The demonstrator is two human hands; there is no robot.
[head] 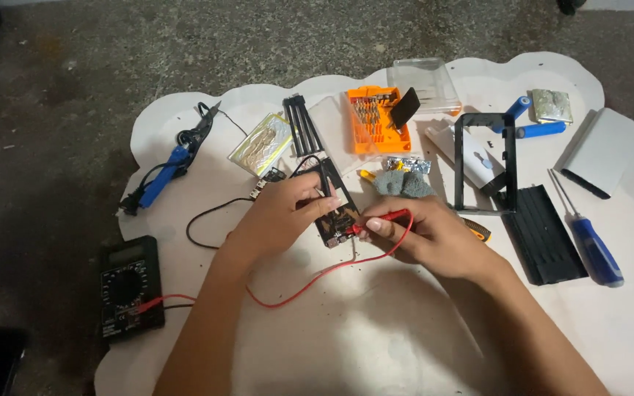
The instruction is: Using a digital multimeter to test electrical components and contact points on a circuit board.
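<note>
My left hand (pixel 285 207) pinches a black probe against a dark circuit board (pixel 334 209) lying on the white mat (pixel 376 337). My right hand (pixel 423 231) holds a red probe (pixel 379 220) with its tip on the board's lower end. A red lead (pixel 310 282) and a black lead (pixel 203 220) run from the probes to a black multimeter (pixel 130 286) at the left edge.
On the mat lie a blue soldering iron (pixel 163 174), an orange bit case (pixel 374 119) with its clear lid (pixel 423 84), a black frame (pixel 486 161), a black ribbed panel (pixel 548 235), a blue screwdriver (pixel 594 249), blue cylindrical cells (pixel 541 130) and a silver cover (pixel 603 150).
</note>
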